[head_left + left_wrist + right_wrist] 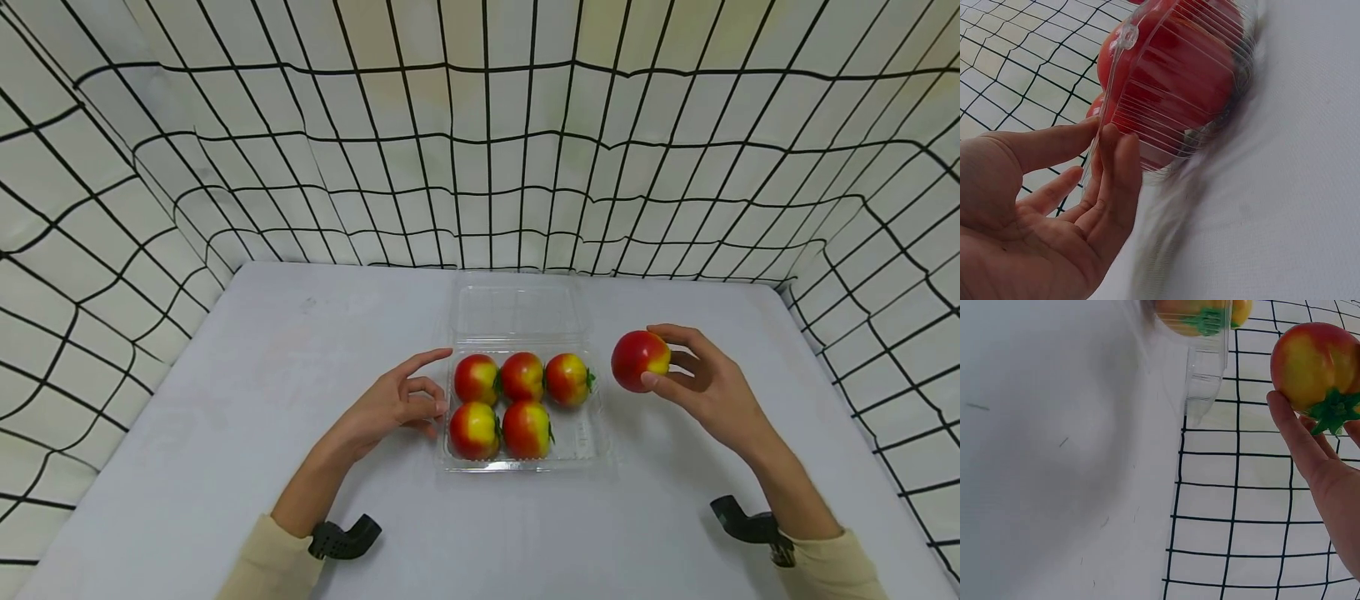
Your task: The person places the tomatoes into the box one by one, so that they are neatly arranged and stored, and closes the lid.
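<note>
My right hand [708, 392] holds a red and yellow tomato [639, 360] above the table, to the right of a clear plastic clamshell box [577, 437]. In the right wrist view the green leafy top [1335, 411] of this tomato faces the camera. My left hand [401, 400] is at the box's left side; in the left wrist view its thumb and fingers [1119, 181] pinch the box's rim. Several tomatoes [522, 377] sit in the box in two rows, three at the back and two in front. The front right spot shows bare plastic.
Behind the tomatoes the box's lid [517, 308] lies folded back on the white table [315, 333]. A black wire-mesh net [487, 167] rises along the table's back and both sides. A dark band with a mount [345, 537] is on each wrist.
</note>
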{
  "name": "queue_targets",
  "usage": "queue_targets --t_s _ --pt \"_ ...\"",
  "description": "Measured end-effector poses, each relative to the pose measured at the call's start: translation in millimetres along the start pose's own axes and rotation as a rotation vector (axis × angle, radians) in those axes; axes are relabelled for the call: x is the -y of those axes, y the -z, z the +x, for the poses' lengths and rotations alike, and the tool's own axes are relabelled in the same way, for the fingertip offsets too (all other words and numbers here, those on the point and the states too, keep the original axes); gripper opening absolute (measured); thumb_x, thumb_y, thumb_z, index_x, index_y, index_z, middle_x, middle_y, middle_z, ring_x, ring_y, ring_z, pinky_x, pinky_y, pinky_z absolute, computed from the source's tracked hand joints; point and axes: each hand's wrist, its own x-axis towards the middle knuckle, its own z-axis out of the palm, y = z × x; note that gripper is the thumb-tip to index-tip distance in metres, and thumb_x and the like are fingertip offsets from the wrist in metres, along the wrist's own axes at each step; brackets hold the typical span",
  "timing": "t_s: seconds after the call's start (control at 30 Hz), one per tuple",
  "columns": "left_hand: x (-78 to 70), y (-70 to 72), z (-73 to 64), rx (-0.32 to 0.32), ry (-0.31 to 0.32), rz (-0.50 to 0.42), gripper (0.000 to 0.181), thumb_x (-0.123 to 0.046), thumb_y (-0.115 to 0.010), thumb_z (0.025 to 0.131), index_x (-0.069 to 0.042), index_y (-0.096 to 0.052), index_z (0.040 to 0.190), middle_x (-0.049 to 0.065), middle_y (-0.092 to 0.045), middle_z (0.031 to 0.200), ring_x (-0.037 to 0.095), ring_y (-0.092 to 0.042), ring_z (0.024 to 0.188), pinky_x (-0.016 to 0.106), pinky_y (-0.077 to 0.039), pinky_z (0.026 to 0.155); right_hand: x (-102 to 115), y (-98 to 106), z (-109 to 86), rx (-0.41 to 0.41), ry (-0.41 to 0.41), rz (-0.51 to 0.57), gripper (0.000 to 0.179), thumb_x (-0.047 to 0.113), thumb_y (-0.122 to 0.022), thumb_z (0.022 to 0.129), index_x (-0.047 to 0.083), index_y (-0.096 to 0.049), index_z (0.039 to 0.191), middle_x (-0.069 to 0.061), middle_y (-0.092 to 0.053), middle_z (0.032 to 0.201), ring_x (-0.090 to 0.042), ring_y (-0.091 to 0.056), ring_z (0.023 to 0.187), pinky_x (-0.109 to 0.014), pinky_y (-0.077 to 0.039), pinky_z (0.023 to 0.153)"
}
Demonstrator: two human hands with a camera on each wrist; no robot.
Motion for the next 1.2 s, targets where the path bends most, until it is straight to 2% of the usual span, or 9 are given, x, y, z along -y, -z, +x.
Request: queue_targets --t_s 0.2,0.43,0.67,0.8,0.97,1.2 --pt "0.7 0.7 0.2 -0.013 -0.007 0.048 0.077 -0.017 -0.074 0.095 -0.024 -0.035 0.162 0.005 -0.066 0.099 0.022 -0.070 0.090 0.031 -0.062 0.095 1.4 -5.9 -1.7 0.025 0.004 -0.001 0.061 0.010 -0.077 0.093 0.012 -0.050 0.149 -0.013 -0.053 0.147 0.009 -0.057 0.117 -0.011 -0.056 0.090" --pt "1.1 2.3 -0.7 -0.010 -0.021 0.055 0.078 -0.016 -0.073 0.095 -0.020 -0.034 0.162 0.005 -0.066 0.098 0.021 -0.070 0.089 0.032 -0.062 0.096 1.9 -13.3 -2.8 0.039 0.013 -0.041 0.061 0.014 -0.079 0.092 0.015 -0.053 0.147 -0.009 -0.060 0.142 0.007 -0.055 0.120 -0.012 -0.056 0.093" --pt "0.8 1.6 -1.1 -0.008 -0.021 0.056 0.078 -0.016 -0.073 0.096 -0.019 -0.034 0.163 0.006 -0.066 0.098 0.020 -0.071 0.089 0.033 -0.062 0.097 5.4 -17.7 -4.7 0.060 -0.005 -0.052 0.060 0.017 -0.080 0.091 0.018 -0.054 0.145 -0.007 -0.058 0.145 0.007 -0.055 0.119 -0.016 -0.057 0.095" --pt "0.7 1.5 -1.5 -0.011 -0.018 0.059 0.078 -0.017 -0.074 0.095 -0.019 -0.034 0.163 0.006 -0.067 0.098 0.021 -0.071 0.090 0.033 -0.062 0.097 7.2 -21.1 -6.1 0.078 -0.016 -0.082 0.059 0.022 -0.081 0.091 0.020 -0.056 0.143 -0.004 -0.060 0.142 -0.004 -0.057 0.121 -0.019 -0.058 0.096" --pt "1.0 1.6 -1.7 -0.011 -0.016 0.056 0.079 -0.018 -0.074 0.095 -0.019 -0.034 0.163 0.006 -0.067 0.099 0.021 -0.071 0.091 0.033 -0.062 0.096 7.8 -26.4 -7.9 0.099 -0.016 -0.102 0.058 0.024 -0.081 0.090 0.020 -0.056 0.143 -0.004 -0.062 0.142 -0.018 -0.058 0.126 -0.015 -0.055 0.098" --pt "0.7 1.4 -1.9 -0.011 -0.015 0.054 0.078 -0.017 -0.074 0.095 -0.020 -0.034 0.163 0.006 -0.067 0.099 0.021 -0.071 0.090 0.032 -0.062 0.096 8.2 -32.9 -10.4 0.137 0.002 -0.075 0.053 0.024 -0.080 0.092 0.022 -0.059 0.141 -0.002 -0.064 0.139 -0.019 -0.061 0.123 -0.017 -0.053 0.101"
